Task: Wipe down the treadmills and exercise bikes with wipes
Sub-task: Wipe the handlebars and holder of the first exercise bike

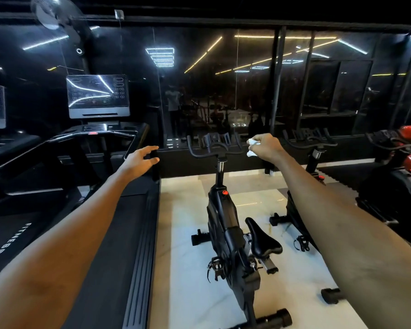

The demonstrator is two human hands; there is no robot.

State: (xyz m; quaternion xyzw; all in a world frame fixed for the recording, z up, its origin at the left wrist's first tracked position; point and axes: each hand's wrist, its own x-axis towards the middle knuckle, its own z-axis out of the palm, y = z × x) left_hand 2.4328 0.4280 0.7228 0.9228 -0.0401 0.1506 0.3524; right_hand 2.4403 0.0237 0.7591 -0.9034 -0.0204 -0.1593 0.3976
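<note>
Person's right hand (265,147) is pinching a crumpled white wipe (252,147), likely limp and light, best held bunched; left hand (140,160) is hovering spread, holding nothing.

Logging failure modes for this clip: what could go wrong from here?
1. The wipe is a small wad pinched in the right hand; it may slip or barely cover the handlebar.
2. The left hand hangs open, bracing nothing, so leaning over the bike could mean a stumble.
</note>
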